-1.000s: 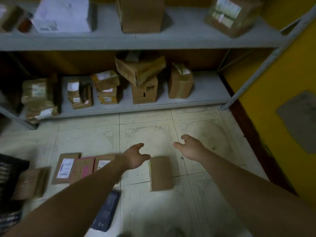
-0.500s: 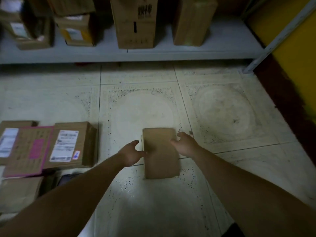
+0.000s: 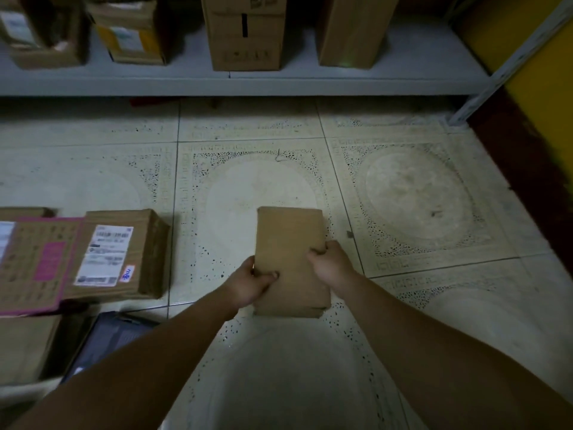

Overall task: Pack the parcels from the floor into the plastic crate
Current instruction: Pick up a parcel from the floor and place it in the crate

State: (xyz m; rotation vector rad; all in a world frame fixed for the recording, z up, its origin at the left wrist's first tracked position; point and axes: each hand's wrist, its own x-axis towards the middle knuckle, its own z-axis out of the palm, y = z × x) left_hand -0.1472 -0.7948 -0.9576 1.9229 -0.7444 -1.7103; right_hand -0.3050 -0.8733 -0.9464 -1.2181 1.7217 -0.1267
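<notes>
A plain brown flat parcel [image 3: 288, 240] lies on the tiled floor in the middle of the head view. My left hand [image 3: 251, 282] grips its left edge, thumb on the top face. My right hand [image 3: 330, 263] grips its right edge, fingers curled over the top. More parcels lie at the left: a brown box with a white label [image 3: 124, 252], a flat carton with a pink label [image 3: 37, 265], another brown box [image 3: 24, 346] and a dark blue packet [image 3: 114, 339]. The plastic crate is out of view.
A low grey shelf [image 3: 310, 80] runs along the far side, holding several cardboard boxes [image 3: 245, 32]. A shelf post [image 3: 496, 79] and a yellow wall [image 3: 539, 63] with a dark skirting close off the right.
The camera has dropped closer to the floor. Both hands have closed round the edges of the plain brown parcel, which they were only touching half a second ago.
</notes>
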